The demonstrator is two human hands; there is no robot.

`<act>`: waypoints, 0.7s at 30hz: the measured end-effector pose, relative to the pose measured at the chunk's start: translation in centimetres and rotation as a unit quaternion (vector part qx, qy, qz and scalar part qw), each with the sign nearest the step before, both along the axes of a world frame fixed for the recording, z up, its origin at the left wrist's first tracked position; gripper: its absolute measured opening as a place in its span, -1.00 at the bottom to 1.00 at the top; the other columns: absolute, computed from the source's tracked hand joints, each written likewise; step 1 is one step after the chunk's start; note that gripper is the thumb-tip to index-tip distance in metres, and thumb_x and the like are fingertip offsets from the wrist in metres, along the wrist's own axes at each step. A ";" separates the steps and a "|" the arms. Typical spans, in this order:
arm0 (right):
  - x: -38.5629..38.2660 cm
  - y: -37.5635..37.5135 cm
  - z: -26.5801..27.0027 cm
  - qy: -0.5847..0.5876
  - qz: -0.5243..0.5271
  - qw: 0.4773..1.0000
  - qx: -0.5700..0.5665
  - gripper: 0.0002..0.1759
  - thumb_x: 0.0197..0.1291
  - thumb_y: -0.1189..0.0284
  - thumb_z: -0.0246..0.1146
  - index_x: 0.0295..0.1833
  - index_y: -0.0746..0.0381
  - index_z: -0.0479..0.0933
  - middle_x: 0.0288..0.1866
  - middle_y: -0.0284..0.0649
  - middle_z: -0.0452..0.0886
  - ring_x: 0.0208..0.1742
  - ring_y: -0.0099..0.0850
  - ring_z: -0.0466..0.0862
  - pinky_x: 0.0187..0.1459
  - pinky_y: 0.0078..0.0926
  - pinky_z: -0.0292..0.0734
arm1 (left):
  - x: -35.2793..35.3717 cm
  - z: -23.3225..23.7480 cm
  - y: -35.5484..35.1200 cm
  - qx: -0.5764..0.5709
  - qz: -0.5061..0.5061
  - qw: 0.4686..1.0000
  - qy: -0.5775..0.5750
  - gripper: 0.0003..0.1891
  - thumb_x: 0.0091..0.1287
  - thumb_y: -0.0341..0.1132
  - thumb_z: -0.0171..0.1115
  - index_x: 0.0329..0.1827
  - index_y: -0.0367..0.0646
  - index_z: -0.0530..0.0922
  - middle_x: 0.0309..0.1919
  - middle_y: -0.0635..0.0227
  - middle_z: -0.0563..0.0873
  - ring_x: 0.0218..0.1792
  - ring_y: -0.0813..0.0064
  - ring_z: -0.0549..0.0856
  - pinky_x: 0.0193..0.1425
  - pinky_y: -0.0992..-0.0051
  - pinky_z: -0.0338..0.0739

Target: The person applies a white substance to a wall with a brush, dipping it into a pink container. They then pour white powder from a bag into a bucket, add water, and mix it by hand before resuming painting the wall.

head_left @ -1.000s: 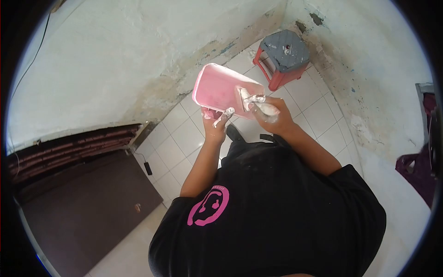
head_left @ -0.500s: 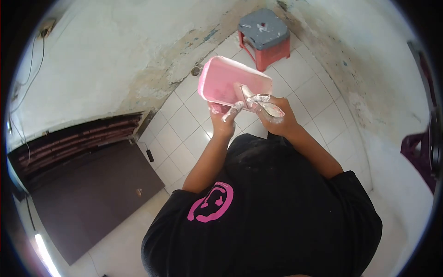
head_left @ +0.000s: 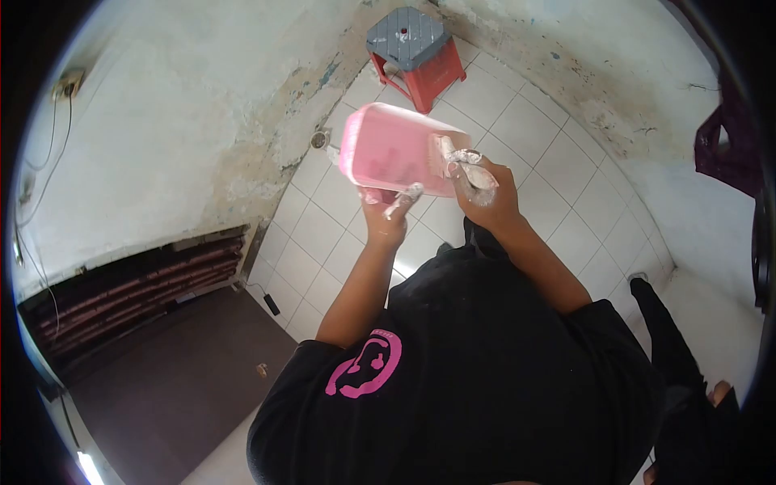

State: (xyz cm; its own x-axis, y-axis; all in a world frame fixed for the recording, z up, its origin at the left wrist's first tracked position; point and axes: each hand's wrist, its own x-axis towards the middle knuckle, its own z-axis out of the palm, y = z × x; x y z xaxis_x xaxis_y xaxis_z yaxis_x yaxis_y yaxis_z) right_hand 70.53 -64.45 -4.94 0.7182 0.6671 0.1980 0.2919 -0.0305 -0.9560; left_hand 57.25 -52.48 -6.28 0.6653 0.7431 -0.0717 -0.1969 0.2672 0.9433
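Observation:
A pink plastic tub [head_left: 388, 149] is tilted in front of my body, its rim whitened. My left hand [head_left: 388, 214] grips its near left side, the thumb over the rim and smeared with white paste. In my right hand [head_left: 489, 190] is a scraper [head_left: 440, 153], its handle coated with white paste and its blade inside the tub's right end. White paste also covers the fingers of my right hand. How much material lies in the tub cannot be made out.
A red stool [head_left: 428, 77] with a grey top stands in the corner by peeling walls [head_left: 267, 129]. A small round container [head_left: 320, 140] sits near the wall. A dark board [head_left: 178, 380] lies at lower left. Another person's black-clothed leg [head_left: 667, 331] shows at lower right.
The view has turned, and the stool appears farther left. The scraper has moved toward the tub's right end, with my right hand. The other person has come into view at lower right.

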 end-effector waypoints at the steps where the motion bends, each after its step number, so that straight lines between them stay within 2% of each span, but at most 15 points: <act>1: -1.4 -0.9 0.3 -0.002 0.007 1.000 0.000 -0.86 0.13 0.50 0.26 -0.18 0.29 0.60 -0.37 -0.09 0.68 -0.36 -0.26 0.73 -0.34 -0.48 0.56 | -0.9 -0.1 -1.3 0.036 -0.002 0.999 0.003 -0.23 0.07 -0.60 0.32 0.33 -0.17 0.10 0.17 0.18 0.41 0.19 0.30 0.48 0.26 0.30 0.40; 3: -3.6 -2.3 0.7 -0.049 0.083 0.995 0.015 -0.85 0.13 0.49 0.28 -0.18 0.29 0.61 -0.35 -0.07 0.68 -0.34 -0.26 0.73 -0.32 -0.52 0.56 | -2.8 -0.4 -2.6 0.027 0.019 0.999 -0.011 -0.26 0.08 -0.60 0.31 0.31 -0.18 0.11 0.14 0.19 0.43 0.16 0.30 0.50 0.24 0.31 0.41; 4: -4.5 -2.6 0.9 -0.075 0.081 0.992 0.055 -0.85 0.12 0.49 0.29 -0.19 0.29 0.61 -0.35 -0.06 0.68 -0.33 -0.25 0.73 -0.31 -0.53 0.56 | -3.9 -0.7 -2.7 -0.013 0.035 0.999 -0.028 -0.27 0.08 -0.60 0.32 0.30 -0.17 0.12 0.13 0.20 0.44 0.15 0.31 0.51 0.23 0.32 0.42; 6: -5.3 -3.7 0.2 -0.041 0.072 0.996 0.030 -0.85 0.12 0.50 0.29 -0.19 0.30 0.61 -0.35 -0.06 0.68 -0.33 -0.23 0.73 -0.30 -0.52 0.57 | -5.8 -0.8 -3.7 -0.064 0.064 0.995 -0.044 -0.26 0.06 -0.60 0.33 0.28 -0.17 0.13 0.12 0.21 0.44 0.14 0.33 0.51 0.22 0.33 0.43; 7: -6.0 -4.2 0.3 -0.006 0.051 0.999 0.002 -0.85 0.12 0.51 0.29 -0.20 0.32 0.61 -0.34 -0.05 0.68 -0.33 -0.21 0.73 -0.29 -0.51 0.58 | -6.9 -0.9 -4.6 -0.064 0.076 0.994 -0.049 -0.26 0.06 -0.60 0.33 0.28 -0.17 0.13 0.12 0.21 0.44 0.14 0.33 0.51 0.22 0.33 0.43; 9: -7.6 -4.9 0.8 -0.026 0.061 0.998 -0.015 -0.86 0.11 0.52 0.29 -0.21 0.34 0.60 -0.35 -0.06 0.69 -0.35 -0.23 0.73 -0.29 -0.51 0.58 | -8.6 -1.3 -6.7 0.037 0.074 0.997 -0.007 -0.31 0.11 -0.56 0.26 0.30 -0.05 0.15 0.12 0.29 0.46 0.11 0.37 0.54 0.13 0.34 0.51; 11: -9.6 -5.5 1.2 -0.139 0.120 0.982 0.051 -0.86 0.10 0.53 0.29 -0.23 0.36 0.59 -0.36 -0.06 0.69 -0.35 -0.29 0.74 -0.30 -0.53 0.58 | -10.2 -1.6 -8.2 0.034 0.096 0.995 -0.019 -0.32 0.11 -0.56 0.25 0.29 -0.05 0.16 0.11 0.29 0.46 0.08 0.39 0.57 0.09 0.35 0.53; 13: -10.0 -7.1 0.2 -0.117 0.163 0.977 0.076 -0.86 0.09 0.52 0.30 -0.24 0.36 0.59 -0.37 -0.06 0.68 -0.35 -0.28 0.74 -0.30 -0.51 0.57 | -11.7 -1.7 -9.5 -0.021 0.112 0.992 -0.044 -0.30 0.09 -0.57 0.26 0.30 -0.05 0.15 0.10 0.30 0.46 0.09 0.40 0.55 0.08 0.40 0.51; 14: -9.9 -7.7 -0.1 -0.093 0.155 0.982 0.046 -0.86 0.08 0.52 0.31 -0.25 0.35 0.59 -0.36 -0.05 0.68 -0.34 -0.24 0.73 -0.30 -0.49 0.57 | -12.8 -2.0 -10.1 -0.044 0.123 0.989 -0.072 -0.30 0.09 -0.57 0.26 0.29 -0.05 0.15 0.09 0.31 0.46 0.08 0.40 0.54 0.07 0.41 0.51; 15: -10.0 -8.2 -0.2 -0.071 0.148 0.986 0.017 -0.86 0.07 0.52 0.31 -0.25 0.35 0.59 -0.36 -0.05 0.68 -0.34 -0.20 0.73 -0.30 -0.47 0.58 | -13.4 -2.1 -11.0 -0.041 0.134 0.987 -0.076 -0.30 0.09 -0.57 0.26 0.29 -0.05 0.15 0.09 0.31 0.46 0.08 0.40 0.54 0.07 0.41 0.51; 17: -10.3 -9.0 -0.2 -0.059 0.139 0.989 -0.005 -0.86 0.05 0.51 0.32 -0.26 0.34 0.59 -0.35 -0.04 0.68 -0.33 -0.20 0.73 -0.29 -0.47 0.57 | -14.3 -2.3 -13.0 0.012 0.129 0.992 -0.004 -0.32 0.10 -0.56 0.25 0.28 -0.04 0.15 0.10 0.28 0.46 0.09 0.36 0.55 0.10 0.35 0.53; 19: -10.8 -10.3 -0.2 -0.129 0.192 0.972 0.045 -0.85 0.05 0.50 0.32 -0.27 0.33 0.60 -0.35 -0.05 0.68 -0.34 -0.23 0.73 -0.29 -0.47 0.57 | -14.5 -2.7 -15.0 -0.001 0.148 0.989 -0.013 -0.32 0.10 -0.56 0.24 0.29 -0.04 0.15 0.11 0.28 0.46 0.11 0.36 0.55 0.10 0.33 0.53; 21: -11.1 -12.7 0.0 -0.127 0.223 0.966 0.023 -0.85 0.03 0.50 0.33 -0.26 0.33 0.60 -0.35 -0.05 0.68 -0.34 -0.19 0.72 -0.29 -0.47 0.57 | -14.5 -3.0 -17.2 -0.032 0.167 0.985 -0.041 -0.30 0.09 -0.57 0.22 0.31 -0.03 0.15 0.15 0.27 0.44 0.14 0.35 0.54 0.11 0.31 0.54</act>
